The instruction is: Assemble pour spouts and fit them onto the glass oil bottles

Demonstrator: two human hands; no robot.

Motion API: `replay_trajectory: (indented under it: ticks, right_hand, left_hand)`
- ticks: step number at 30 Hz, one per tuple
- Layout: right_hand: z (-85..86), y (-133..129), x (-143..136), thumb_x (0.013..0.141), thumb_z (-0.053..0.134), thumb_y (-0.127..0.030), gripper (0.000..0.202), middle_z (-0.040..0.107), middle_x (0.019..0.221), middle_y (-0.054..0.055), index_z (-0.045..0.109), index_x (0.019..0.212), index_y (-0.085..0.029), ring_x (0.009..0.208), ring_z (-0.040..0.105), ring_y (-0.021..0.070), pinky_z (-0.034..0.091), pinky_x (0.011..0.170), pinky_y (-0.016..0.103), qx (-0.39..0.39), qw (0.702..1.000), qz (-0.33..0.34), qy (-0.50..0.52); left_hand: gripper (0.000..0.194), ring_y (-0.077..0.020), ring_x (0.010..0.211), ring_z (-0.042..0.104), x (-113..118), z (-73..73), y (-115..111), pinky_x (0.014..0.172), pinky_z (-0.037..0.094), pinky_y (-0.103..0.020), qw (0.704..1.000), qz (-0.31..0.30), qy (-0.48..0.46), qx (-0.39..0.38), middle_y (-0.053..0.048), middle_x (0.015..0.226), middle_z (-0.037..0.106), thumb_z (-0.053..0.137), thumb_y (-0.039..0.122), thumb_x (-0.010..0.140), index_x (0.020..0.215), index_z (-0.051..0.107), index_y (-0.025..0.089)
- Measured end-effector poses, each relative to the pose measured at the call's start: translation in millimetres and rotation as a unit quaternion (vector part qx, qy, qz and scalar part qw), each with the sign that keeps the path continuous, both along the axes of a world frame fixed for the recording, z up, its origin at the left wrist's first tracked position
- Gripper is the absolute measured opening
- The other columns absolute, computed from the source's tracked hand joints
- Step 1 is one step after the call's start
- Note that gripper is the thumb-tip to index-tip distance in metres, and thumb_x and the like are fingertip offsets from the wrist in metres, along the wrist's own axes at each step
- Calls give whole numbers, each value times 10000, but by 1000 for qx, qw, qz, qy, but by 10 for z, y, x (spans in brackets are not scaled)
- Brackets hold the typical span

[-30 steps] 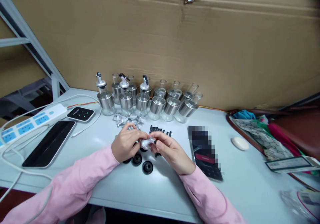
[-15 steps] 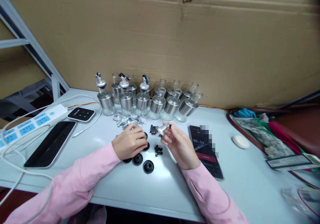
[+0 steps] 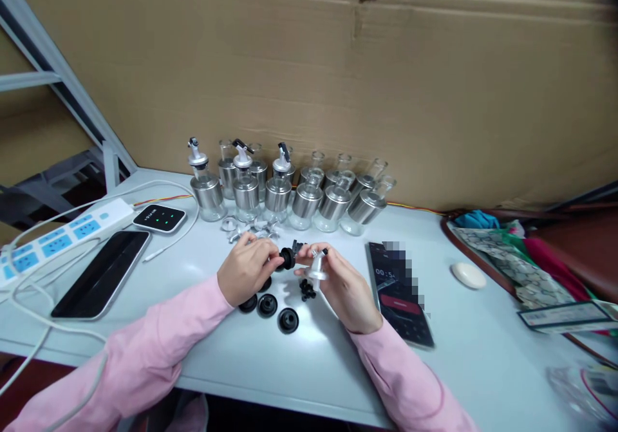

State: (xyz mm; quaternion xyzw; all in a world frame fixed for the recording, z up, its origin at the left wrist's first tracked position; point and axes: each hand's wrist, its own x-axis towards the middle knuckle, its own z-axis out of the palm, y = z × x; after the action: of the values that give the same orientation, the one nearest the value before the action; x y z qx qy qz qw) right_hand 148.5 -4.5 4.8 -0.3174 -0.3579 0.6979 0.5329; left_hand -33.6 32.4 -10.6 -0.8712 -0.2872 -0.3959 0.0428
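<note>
Between the thumb and fingers of my left hand (image 3: pixel 248 269) is a round black stopper (image 3: pixel 288 258), raised off the table. My right hand (image 3: pixel 351 290) pinches a silver pourer spout (image 3: pixel 317 268) with a small black tip. The two parts are close to each other but apart. Several more black stoppers (image 3: pixel 288 320) lie on the table under and in front of my left hand. A cluster of tiny black caps (image 3: pixel 307 289) sits below the spout. Behind my left hand is a pile of silver spouts (image 3: pixel 255 228), and small black levers (image 3: pixel 299 246) lie partly hidden behind my fingers.
Several glass bottles with steel sleeves (image 3: pixel 307 201) line the back, some topped with pourers. On the left are a power strip (image 3: pixel 62 239), a black phone (image 3: pixel 101 274), a Wi-Fi device (image 3: pixel 159 218) and white cables. A second phone (image 3: pixel 398 290) and white oval object (image 3: pixel 468 275) lie right.
My left hand has lifted a black stopper from the table toward the right hand. My right hand has turned the spout more upright, its wide end now facing down.
</note>
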Motion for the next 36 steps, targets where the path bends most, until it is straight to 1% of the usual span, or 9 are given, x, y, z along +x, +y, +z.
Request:
replay_trajectory:
  ticks: [4,9,13,16,19,22,27,31,36]
  right_hand:
    - [0,-6,12,785,558,-446,245,619,856,46,549,816,-203,829,559,189,432,752,335,21,1000,17,-12]
    - [11,-24,-2,808,529,-440,245,648,846,54,524,825,-196,780,566,182,413,752,332,37,999,31,-24]
    - [19,-7,-2,797,545,-422,227,663,821,53,529,829,-198,755,575,181,425,708,321,30,999,16,-12]
    - [23,19,22,780,555,-423,224,662,784,46,529,821,-204,724,585,191,438,679,334,19,1000,-3,-2]
    - [19,40,45,777,549,-421,217,662,777,45,523,821,-210,722,595,201,446,664,347,14,1000,-25,8]
    - [10,52,55,782,543,-412,203,664,773,42,526,810,-212,710,600,196,445,642,335,13,999,-38,11]
    - [5,57,61,800,529,-404,191,665,769,36,536,816,-213,738,612,194,443,632,309,23,999,-39,11]
    - [-1,56,70,800,532,-400,195,669,764,36,539,821,-206,726,616,191,443,631,303,19,999,-38,15]
    - [7,47,75,801,534,-398,194,674,770,39,534,827,-205,723,624,193,443,628,303,17,999,-31,13]
  left_hand:
    - [195,-124,554,541,-2,-7,-8,643,393,-312,1000,6,-15,-14,-11,653,616,320,216,933,787,441,167]
    - [185,-121,560,551,7,-33,-7,649,405,-308,999,-10,-19,-31,-7,652,618,347,202,926,780,456,167]
    - [115,-118,613,569,12,-26,2,660,421,-284,998,-36,-43,-28,-14,714,641,380,193,920,855,471,168]
    - [136,-126,702,600,6,3,1,704,422,-289,997,-59,-15,-38,-24,773,656,361,164,921,920,497,174]
    - [145,-140,772,619,-3,14,-4,750,418,-310,997,-62,5,-53,-46,845,674,377,159,913,976,507,169]
    - [139,-143,785,630,-8,-4,-4,767,422,-321,996,-69,1,-54,-49,869,685,397,158,908,996,504,170]
    - [136,-144,787,647,1,-28,1,773,434,-321,996,-79,-1,-45,-62,892,695,432,145,895,1015,495,159]
    - [123,-137,797,659,10,-8,0,784,422,-317,996,-87,5,-32,-55,898,700,465,122,881,996,496,155]
    - [60,-152,806,659,12,12,-4,795,408,-335,997,-68,10,-17,-61,884,694,502,194,876,919,506,153]
